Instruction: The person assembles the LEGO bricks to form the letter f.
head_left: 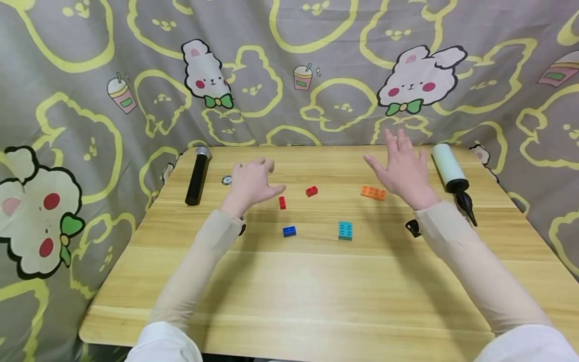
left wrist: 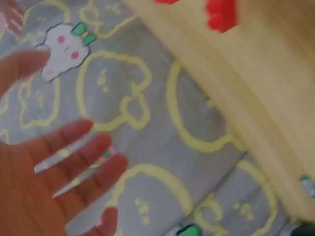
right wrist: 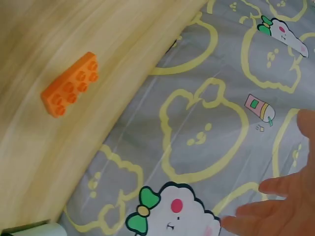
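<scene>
My left hand (head_left: 251, 185) hovers over the table's left half with its fingers spread loosely and nothing in its grasp. Close to it lie a small red brick (head_left: 282, 202), a second red brick (head_left: 311, 191) and a blue brick (head_left: 289, 231). My right hand (head_left: 404, 168) is raised over the right side, fingers apart, holding nothing. Left of it lies an orange brick (head_left: 373, 193), also seen whole in the right wrist view as a long studded block (right wrist: 72, 84). A teal brick (head_left: 345, 231) sits nearer the middle.
A black microphone (head_left: 198, 176) lies at the left, with a round chip-like disc (head_left: 226, 180) beside it. At the right is a pale green hand pump (head_left: 450, 168) with a black nozzle. A small black object (head_left: 413, 228) lies by the right forearm. A patterned curtain (head_left: 253, 115) hangs behind the wooden table (head_left: 289, 291).
</scene>
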`<state>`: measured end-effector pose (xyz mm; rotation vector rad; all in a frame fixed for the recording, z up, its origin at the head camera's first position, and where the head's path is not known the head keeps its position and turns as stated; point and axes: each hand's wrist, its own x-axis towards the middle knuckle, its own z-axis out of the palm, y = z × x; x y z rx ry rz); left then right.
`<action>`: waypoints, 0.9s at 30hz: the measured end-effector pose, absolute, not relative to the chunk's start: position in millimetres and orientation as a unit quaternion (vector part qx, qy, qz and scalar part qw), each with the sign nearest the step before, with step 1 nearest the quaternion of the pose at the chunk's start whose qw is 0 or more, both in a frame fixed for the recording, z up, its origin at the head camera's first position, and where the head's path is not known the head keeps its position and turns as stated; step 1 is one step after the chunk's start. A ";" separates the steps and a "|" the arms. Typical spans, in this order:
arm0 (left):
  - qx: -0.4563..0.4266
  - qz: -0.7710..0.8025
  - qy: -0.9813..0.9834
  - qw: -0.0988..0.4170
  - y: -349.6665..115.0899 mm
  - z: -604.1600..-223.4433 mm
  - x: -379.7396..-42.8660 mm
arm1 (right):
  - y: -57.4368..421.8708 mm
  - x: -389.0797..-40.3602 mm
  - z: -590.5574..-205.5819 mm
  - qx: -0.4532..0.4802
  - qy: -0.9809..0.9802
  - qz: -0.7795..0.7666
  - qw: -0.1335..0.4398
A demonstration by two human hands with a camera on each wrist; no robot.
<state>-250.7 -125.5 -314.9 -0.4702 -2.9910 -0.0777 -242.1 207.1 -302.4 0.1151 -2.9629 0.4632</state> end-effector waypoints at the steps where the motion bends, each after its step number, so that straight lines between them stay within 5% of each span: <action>1: -0.164 -0.029 -0.985 0.034 -126.6 -318.7 -249.5 | 208.9 -241.5 -303.4 0.033 -0.985 0.158 0.056; 7: -0.212 -0.071 -0.970 -0.101 -135.9 -348.2 -247.0 | 217.4 -239.2 -310.4 0.036 -0.976 0.206 -0.055; 14: -0.238 -0.121 -0.948 -0.171 -142.8 -369.4 -249.4 | 218.2 -229.6 -332.5 0.066 -0.939 0.296 -0.165; 27: -0.183 -0.162 -0.961 -0.132 -144.6 -381.0 -281.2 | 182.5 -189.5 -369.3 0.080 -0.833 0.468 -0.284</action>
